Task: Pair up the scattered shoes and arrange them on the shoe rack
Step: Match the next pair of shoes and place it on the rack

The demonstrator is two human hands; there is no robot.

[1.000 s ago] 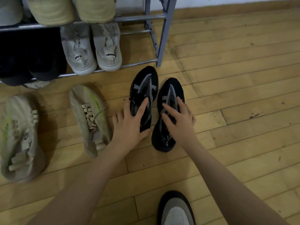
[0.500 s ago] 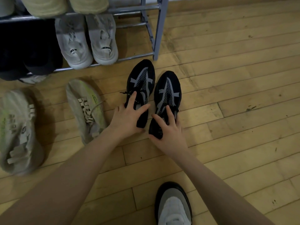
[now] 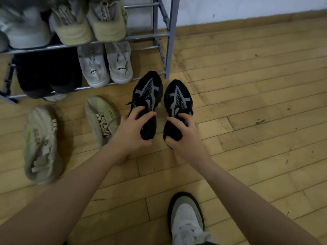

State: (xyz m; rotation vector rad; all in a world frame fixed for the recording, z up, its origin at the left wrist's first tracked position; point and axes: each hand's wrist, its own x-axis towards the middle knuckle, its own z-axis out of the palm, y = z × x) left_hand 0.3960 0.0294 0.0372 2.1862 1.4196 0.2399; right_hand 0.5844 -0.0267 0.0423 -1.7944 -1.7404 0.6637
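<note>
Floor point(image 3: 247, 103): pale wood planks, scuffed and marked in places, running across the whole view. A white wall point(image 3: 230, 7) meets it at the top right.

Shoe rack point(image 3: 170, 38): one, grey metal tube frame, standing against the wall at the upper left, two tiers in view.
- Upper tier: two beige shoes point(image 3: 90, 23) side by side; a white item left of them, too blurred to identify.
- Lower tier: two light grey shoes point(image 3: 106, 66) side by side, heels toward the camera; dark footwear point(image 3: 47, 76) left of them, count unclear.

Shoes on the floor, loose:
- Two cream shoes with green tint: one point(image 3: 42, 144) at the far left, one point(image 3: 102, 119) just beside the left forearm, well apart from each other, both toes toward the rack.
- Two black shoes with grey straps: left one point(image 3: 147, 92), right one point(image 3: 177, 98), side by side just in front of the rack's right leg, toes toward the rack, a narrow gap between them.
- One white and grey shoe with a black sole point(image 3: 185, 218), worn on the person's foot at the bottom edge.

Hands: two, bare.
- Left hand point(image 3: 132, 131): grip closed over the heel end of the left black shoe, fingers curled on top.
- Right hand point(image 3: 184, 135): grip closed over the heel end of the right black shoe, fingers curled on top.
</note>
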